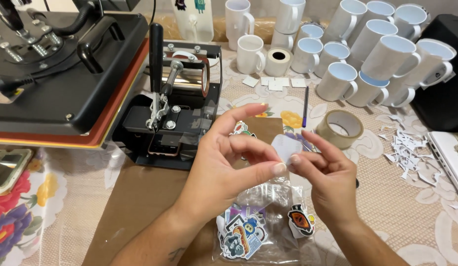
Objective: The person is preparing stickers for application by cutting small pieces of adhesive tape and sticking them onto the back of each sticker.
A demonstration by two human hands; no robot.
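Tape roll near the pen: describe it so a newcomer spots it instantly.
Start at the cluster of white ceramic mugs at the table's far right. Just below them, right of the thin dark pen, lies the wide tan packing-tape roll, flat on the lace cloth; larger and browner than the small white roll among the mugs.

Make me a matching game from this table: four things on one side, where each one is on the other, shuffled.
Things:
1. white sticker
2. tape roll
3. paper scraps
4. white mugs

Places:
A. crowded along the table's far edge
B. pinched between the left hand and right hand
C. strewn near the right edge
D. lying flat beyond the right hand

Pairs: 1-B, 2-D, 3-C, 4-A
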